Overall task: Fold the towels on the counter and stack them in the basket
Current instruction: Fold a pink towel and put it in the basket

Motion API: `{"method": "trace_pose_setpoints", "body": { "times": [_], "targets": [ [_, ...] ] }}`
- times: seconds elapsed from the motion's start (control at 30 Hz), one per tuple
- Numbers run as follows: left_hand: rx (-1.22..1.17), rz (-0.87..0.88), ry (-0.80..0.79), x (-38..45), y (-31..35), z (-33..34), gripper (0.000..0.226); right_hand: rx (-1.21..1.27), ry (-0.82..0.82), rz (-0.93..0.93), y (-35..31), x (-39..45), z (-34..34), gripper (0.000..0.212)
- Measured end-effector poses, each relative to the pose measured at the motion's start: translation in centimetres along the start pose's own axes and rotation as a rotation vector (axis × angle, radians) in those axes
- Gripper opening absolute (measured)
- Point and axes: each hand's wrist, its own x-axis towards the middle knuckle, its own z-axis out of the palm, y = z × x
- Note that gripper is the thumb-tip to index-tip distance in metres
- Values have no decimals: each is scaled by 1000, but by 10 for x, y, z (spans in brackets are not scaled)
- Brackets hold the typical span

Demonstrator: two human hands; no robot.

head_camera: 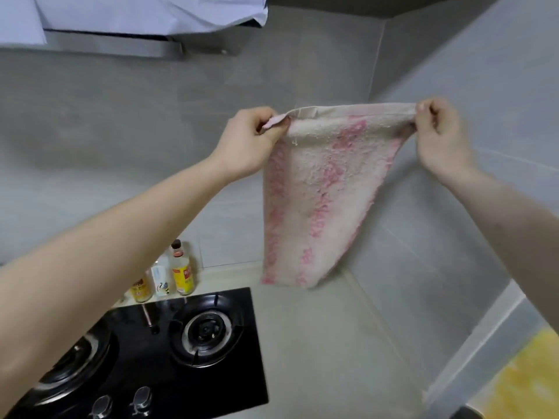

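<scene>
A cream towel with a faded pink pattern hangs in the air in front of the tiled wall, well above the counter. My left hand pinches its top left corner. My right hand pinches its top right corner, so the top edge is stretched between them. The towel's lower end narrows and dangles just over the counter's back edge. No basket is in view.
A black two-burner gas hob with knobs fills the lower left. Several bottles stand behind it against the wall. A range hood covered with white sheeting hangs at the top left. A yellow blur shows at the lower right.
</scene>
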Motion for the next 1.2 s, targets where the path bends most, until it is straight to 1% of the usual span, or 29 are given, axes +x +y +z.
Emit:
{"method": "trace_pose_setpoints", "body": {
  "times": [0.07,0.13,0.2,0.27,0.33,0.4,0.53,0.63,0.7,0.77,0.87,0.97,1.07,1.2],
  "targets": [
    [-4,15,-23,-12,5,-4,38,8,9,-60,7,-13,-6,29],
    [-33,-4,-74,-26,8,-5,41,41,15,-59,11,-31,-12,24],
    [-139,-72,-174,-45,11,-2,43,109,-1,-35,15,-52,-17,21],
    [-255,-167,-299,-71,12,4,40,122,-68,8,23,-81,-23,21],
    [-338,-275,-436,-103,7,14,35,127,-195,48,38,-116,-25,23],
    [-377,-371,-575,-139,-4,27,37,157,-354,122,59,-156,-25,24],
    [-323,-565,-805,-222,-36,57,47,133,-677,294,97,-246,-21,34],
    [-277,-689,-994,-277,-52,79,38,35,-903,450,120,-302,-18,34],
    [-252,-755,-1060,-305,-63,95,45,2,-1040,519,136,-332,-14,36],
    [-212,-788,-1098,-327,-80,111,47,-16,-1138,587,146,-352,-9,37],
    [-185,-877,-1090,-340,-104,127,47,-33,-1183,646,160,-369,4,32],
    [-175,-942,-1000,-340,-120,139,49,-39,-1158,694,169,-373,22,20],
    [-199,-975,-906,-338,-135,153,50,-43,-1113,694,181,-365,44,17],
    [-75,-995,-814,-339,-157,171,51,-59,-1110,662,193,-346,80,11]
  ]
}}
